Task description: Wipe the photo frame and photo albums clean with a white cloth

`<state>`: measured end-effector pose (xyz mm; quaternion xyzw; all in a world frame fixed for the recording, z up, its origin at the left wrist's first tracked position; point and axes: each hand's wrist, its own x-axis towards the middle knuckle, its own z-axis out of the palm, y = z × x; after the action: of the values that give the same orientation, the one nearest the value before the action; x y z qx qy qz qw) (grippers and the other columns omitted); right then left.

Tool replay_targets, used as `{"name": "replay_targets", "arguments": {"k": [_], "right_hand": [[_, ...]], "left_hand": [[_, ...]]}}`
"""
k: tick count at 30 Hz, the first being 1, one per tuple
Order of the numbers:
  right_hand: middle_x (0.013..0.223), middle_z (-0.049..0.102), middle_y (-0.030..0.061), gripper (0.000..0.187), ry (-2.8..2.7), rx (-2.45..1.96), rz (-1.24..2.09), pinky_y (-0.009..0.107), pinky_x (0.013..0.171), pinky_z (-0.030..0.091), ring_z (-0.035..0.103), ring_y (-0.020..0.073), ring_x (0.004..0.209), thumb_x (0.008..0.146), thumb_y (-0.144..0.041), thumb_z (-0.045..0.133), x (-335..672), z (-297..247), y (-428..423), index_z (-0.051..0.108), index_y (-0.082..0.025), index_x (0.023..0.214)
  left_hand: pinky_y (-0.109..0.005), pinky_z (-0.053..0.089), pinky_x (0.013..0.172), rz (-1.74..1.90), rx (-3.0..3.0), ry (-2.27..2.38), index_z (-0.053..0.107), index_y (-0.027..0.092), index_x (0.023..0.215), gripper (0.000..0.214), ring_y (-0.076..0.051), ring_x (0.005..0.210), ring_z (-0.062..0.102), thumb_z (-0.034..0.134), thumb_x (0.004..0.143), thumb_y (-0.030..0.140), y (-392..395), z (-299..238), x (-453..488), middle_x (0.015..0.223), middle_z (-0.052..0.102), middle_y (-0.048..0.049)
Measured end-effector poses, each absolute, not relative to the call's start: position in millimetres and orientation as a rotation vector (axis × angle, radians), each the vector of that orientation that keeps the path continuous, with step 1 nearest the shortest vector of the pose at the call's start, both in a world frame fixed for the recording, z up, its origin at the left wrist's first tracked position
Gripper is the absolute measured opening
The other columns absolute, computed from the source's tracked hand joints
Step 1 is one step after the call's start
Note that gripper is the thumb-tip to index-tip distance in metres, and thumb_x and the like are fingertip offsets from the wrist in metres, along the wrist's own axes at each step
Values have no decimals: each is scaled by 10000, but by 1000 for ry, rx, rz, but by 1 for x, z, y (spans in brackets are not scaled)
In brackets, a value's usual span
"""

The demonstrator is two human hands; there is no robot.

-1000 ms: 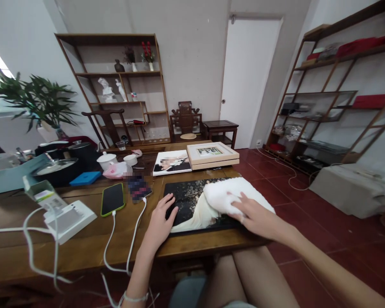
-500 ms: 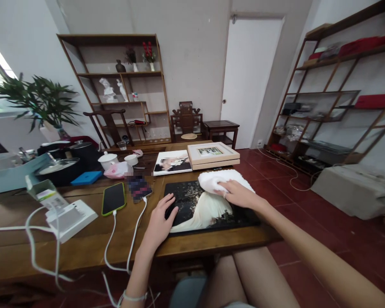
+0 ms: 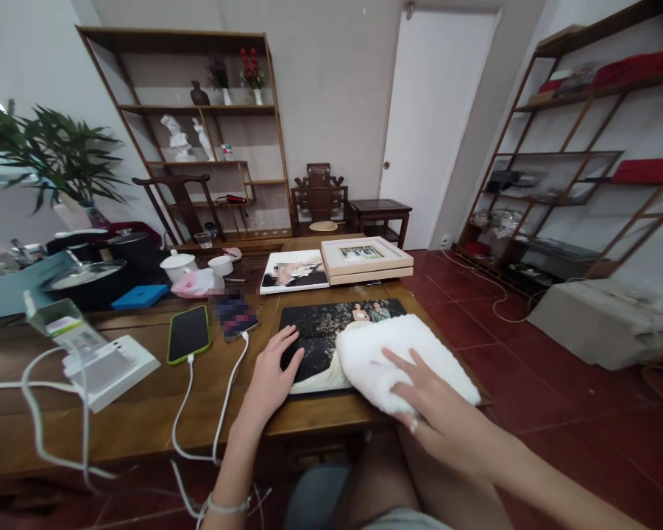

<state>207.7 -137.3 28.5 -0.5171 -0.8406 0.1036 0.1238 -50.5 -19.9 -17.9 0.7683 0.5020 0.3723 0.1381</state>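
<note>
A dark photo print (image 3: 323, 331) lies flat near the front edge of the wooden table (image 3: 143, 423). My left hand (image 3: 271, 370) rests open on the print's left edge, fingers spread. My right hand (image 3: 427, 401) presses flat, fingers stretched out, on a white fluffy cloth (image 3: 386, 353) that covers the print's near right part.
Behind the print lie another photo print (image 3: 294, 271) and a light wooden picture frame (image 3: 364, 259). To the left are a green-cased phone (image 3: 188, 333), a second phone with white cables (image 3: 226, 383), a white box (image 3: 110, 366), teaware and pots. Shelves line the walls.
My right hand has pulled the white cloth from the print's far edge back toward me, to the near right corner. My left hand has stayed on the left edge.
</note>
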Motion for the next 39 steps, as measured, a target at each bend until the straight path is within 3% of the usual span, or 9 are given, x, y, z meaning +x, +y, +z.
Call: {"name": "replay_targets", "arguments": {"k": [3, 7, 10, 15, 17, 21, 28, 32, 39], "right_hand": [[1419, 395, 78, 266, -2464, -1461, 396, 534, 1089, 174, 175, 268, 1366, 820, -146, 434, 208, 33, -151, 624, -211, 996], [1374, 444, 133, 266, -2451, -1502, 352, 505, 1077, 200, 251, 271, 1341, 896, -246, 395, 211, 35, -117, 600, -179, 1052], [1239, 565, 128, 292, -2447, -1500, 229, 496, 1055, 215, 347, 268, 1287, 923, -253, 358, 209, 35, -68, 582, -165, 1089], [1156, 603, 140, 288, -2378, -1550, 146, 509, 975, 289, 517, 281, 1103, 924, -237, 353, 205, 34, -3, 601, -147, 1039], [1185, 584, 156, 280, -2375, -1557, 133, 522, 980, 279, 490, 290, 1143, 913, -220, 364, 204, 31, 2, 605, -141, 1033], [1305, 498, 184, 306, -2420, -1534, 133, 546, 1044, 186, 268, 296, 1327, 860, -164, 417, 199, 24, -35, 575, -123, 1119], [1405, 418, 70, 292, -2511, -1409, 318, 562, 1089, 137, 154, 271, 1369, 801, -130, 459, 189, 32, -139, 638, -213, 1016], [1387, 441, 82, 327, -2529, -1447, 374, 557, 1082, 165, 184, 279, 1362, 798, -115, 454, 187, 39, -136, 627, -212, 1057], [1260, 530, 179, 329, -2527, -1506, 165, 556, 1006, 244, 318, 309, 1294, 904, -228, 391, 172, 40, -25, 563, -151, 1174]], "left_hand": [[-435, 369, 1047, 1073, 2230, 1449, 634, 149, 1104, 352, -235, 1194, 520, 497, 834, 327, -20, -18, -51, 1273, 574, -117], [-428, 361, 1052, 1052, 2226, 1451, 629, 132, 1115, 365, -237, 1206, 508, 495, 834, 323, -21, -17, -51, 1284, 564, -127], [-425, 360, 1052, 1040, 2218, 1456, 628, 127, 1117, 365, -235, 1208, 506, 489, 838, 316, -22, -15, -50, 1294, 553, -131], [-429, 358, 1053, 1039, 2212, 1454, 627, 126, 1122, 366, -236, 1208, 506, 492, 837, 311, -23, -16, -50, 1290, 557, -132], [-429, 361, 1052, 1056, 2210, 1445, 634, 138, 1112, 353, -237, 1202, 512, 499, 834, 308, -23, -16, -50, 1282, 565, -126], [-433, 366, 1047, 1071, 2200, 1448, 643, 153, 1095, 336, -241, 1195, 518, 511, 828, 309, -24, -16, -49, 1279, 569, -119], [-428, 371, 1044, 1093, 2206, 1440, 646, 169, 1083, 324, -240, 1196, 516, 509, 826, 313, -23, -18, -48, 1272, 574, -109], [-436, 367, 1045, 1094, 2226, 1446, 641, 152, 1084, 330, -241, 1196, 514, 497, 830, 304, -22, -19, -48, 1275, 569, -122], [-433, 370, 1044, 1092, 2234, 1409, 642, 168, 1081, 320, -240, 1206, 506, 497, 834, 310, -24, -17, -49, 1275, 571, -111]]}}
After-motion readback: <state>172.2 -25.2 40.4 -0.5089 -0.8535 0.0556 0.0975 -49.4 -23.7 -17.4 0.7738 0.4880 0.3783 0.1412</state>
